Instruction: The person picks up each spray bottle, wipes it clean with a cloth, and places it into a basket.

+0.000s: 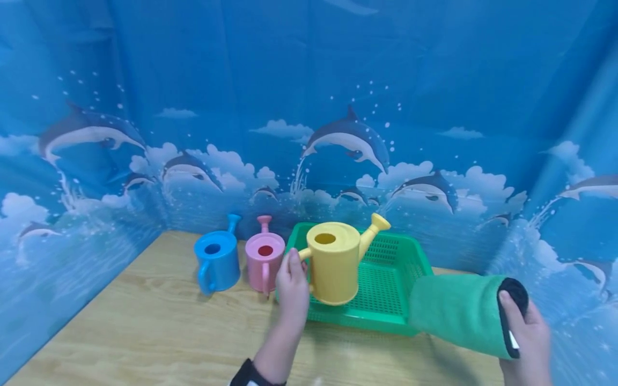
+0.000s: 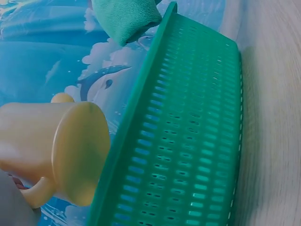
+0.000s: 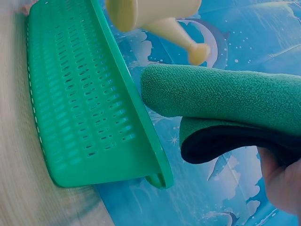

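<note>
My left hand [image 1: 293,284] grips the handle of a yellow watering can [image 1: 334,268], which is held up above the front left part of a green plastic basket [image 1: 357,319]. Its spout points right and away. In the left wrist view the can's base [image 2: 83,153] shows beside the basket's rim. My right hand [image 1: 528,335] holds a folded green towel [image 1: 458,311] with a dark edge, thumb on top, at the basket's right front corner. The right wrist view shows the towel's folded layers [image 3: 216,92] standing out past the fingers, apart from the can.
A blue watering can [image 1: 224,268] and a pink watering can [image 1: 258,254] stand upright on the wooden table [image 1: 159,321], left of the basket. Behind the table hangs a blue curtain [image 1: 289,64] printed with dolphins and clouds.
</note>
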Available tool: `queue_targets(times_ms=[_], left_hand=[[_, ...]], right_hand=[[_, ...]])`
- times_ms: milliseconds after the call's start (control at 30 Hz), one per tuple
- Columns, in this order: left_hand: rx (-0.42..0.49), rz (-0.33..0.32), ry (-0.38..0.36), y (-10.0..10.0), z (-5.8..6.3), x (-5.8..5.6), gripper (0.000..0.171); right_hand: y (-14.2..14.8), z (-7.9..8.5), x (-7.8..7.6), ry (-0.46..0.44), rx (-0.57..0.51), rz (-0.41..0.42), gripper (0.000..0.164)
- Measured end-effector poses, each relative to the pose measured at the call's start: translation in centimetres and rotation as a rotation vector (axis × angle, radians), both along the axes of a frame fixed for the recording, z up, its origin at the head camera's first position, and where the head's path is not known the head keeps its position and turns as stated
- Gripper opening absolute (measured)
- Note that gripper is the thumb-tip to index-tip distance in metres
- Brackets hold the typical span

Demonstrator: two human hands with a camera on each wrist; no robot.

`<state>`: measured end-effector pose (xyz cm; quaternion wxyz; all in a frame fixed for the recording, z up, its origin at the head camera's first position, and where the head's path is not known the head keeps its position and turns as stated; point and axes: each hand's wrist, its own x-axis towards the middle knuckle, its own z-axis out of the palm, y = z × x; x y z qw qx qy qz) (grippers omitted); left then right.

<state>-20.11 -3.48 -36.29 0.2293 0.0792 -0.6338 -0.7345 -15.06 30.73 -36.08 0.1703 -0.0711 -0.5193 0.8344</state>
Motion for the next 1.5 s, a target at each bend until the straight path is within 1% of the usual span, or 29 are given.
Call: queue_targets(times_ms=[67,100,233,300,433,533,667,833,1000,1133,1233,1367,1500], left_hand=[[0.01,-0.02,0.008,0.2,-0.2,-0.3,0.042],[0.0,-0.022,0.017,0.3,-0.3,-0.4,0.042],[-0.084,-0.008,0.051,0.8,-0.7,-0.7,0.041],[-0.105,-0.003,0.054,1.1,-0.9,-0.8,0.038],[-0.123,-0.009,0.025,1.4,-1.4,-1.2,0.033],[-0.143,-0.026,-0.016,1.6,-1.6,-1.5,0.03],[-0.152,-0.04,-0.062,1.6,-1.9,-1.7,0.029],[-0.151,-0.056,-0.115,1.4,-2.3,-2.0,0.029],[-0.183,-0.105,-0.184,1.2,-2.4,-2.4,0.029],[-0.244,-0.135,-0.212,1.0,-2.3,-2.8,0.025],[-0.288,-0.176,-0.231,0.8,-2.1,-2.9,0.023],[-0.336,-0.268,-0.287,0.4,-1.9,-2.9,0.021],[-0.42,-0.376,-0.334,-0.1,-1.6,-2.8,0.023]], right_hand=[[0.0,-0.1,0.0,0.006,0.001,0.001,0.013],[-0.1,-0.1,0.0,0.011,0.003,0.005,0.013],[-0.3,-0.4,-0.2,0.039,0.016,0.002,0.014],[-0.4,-0.5,-0.2,0.056,0.024,0.002,0.014],[-0.6,-0.7,-0.3,0.079,0.02,-0.01,0.016],[-0.6,-0.6,-0.4,0.063,0.017,-0.017,0.016],[-0.4,-0.6,-0.3,0.055,0.016,0.003,0.016],[-0.5,-0.7,-0.4,0.079,0.017,0.009,0.017],[-0.5,-0.8,-0.5,0.084,0.029,0.007,0.016],[-0.4,-0.8,-0.5,0.08,0.017,0.01,0.017],[-0.3,-0.7,-0.5,0.071,0.005,0.017,0.016],[-0.2,-0.7,-0.5,0.056,-0.002,0.022,0.015],[-0.2,-0.8,-0.5,0.046,0.003,0.016,0.016]])
